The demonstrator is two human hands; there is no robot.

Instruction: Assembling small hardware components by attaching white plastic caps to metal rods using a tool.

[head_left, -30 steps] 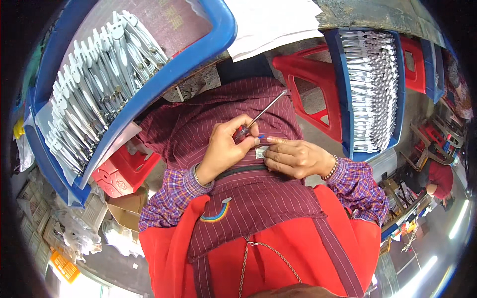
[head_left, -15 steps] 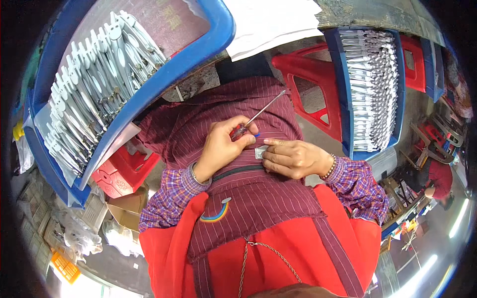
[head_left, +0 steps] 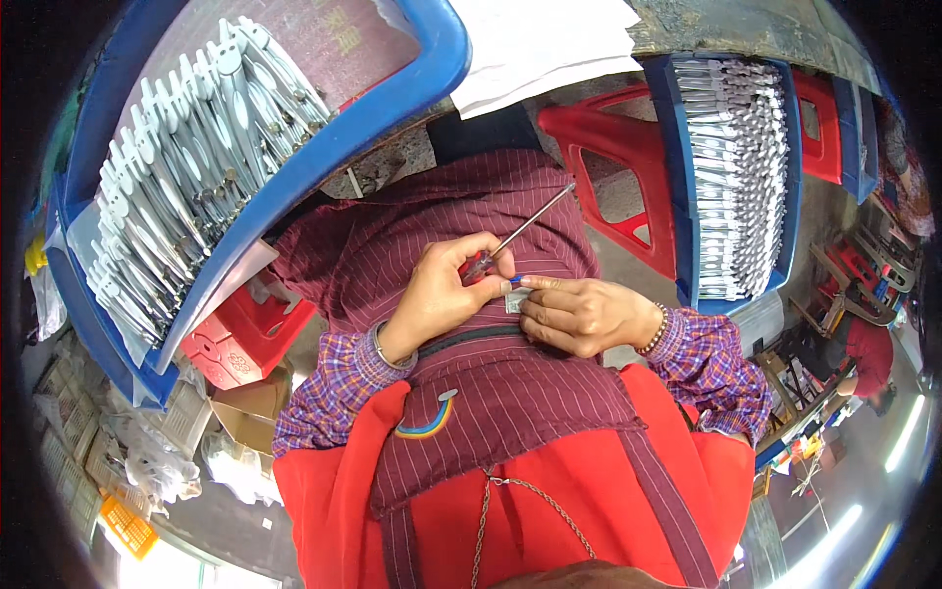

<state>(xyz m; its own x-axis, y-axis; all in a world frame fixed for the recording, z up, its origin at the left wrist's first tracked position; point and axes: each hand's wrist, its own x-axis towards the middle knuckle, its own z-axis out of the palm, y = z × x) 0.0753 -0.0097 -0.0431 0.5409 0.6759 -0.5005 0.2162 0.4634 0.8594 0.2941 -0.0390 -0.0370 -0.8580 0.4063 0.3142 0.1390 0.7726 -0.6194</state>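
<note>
My left hand is closed around the dark red handle of a screwdriver, whose metal shaft slants up and to the right above my lap. A small blue piece shows where the fingertips of both hands meet. My right hand is closed in a pinch at that piece, its other fingers curled under. Just below the fingertips, a small pale square lies against the striped maroon apron. Whether my right fingers also hold the square, I cannot tell.
At the left stands a blue bin with rows of pale-handled metal utensils. Another blue bin at the right is packed with similar pieces. Red stools stand near both bins. White sheets lie ahead of my lap.
The screwdriver has shifted slightly right with my left hand. The blue piece has come down from above my left thumb to between both hands' fingertips. My right hand has barely moved.
</note>
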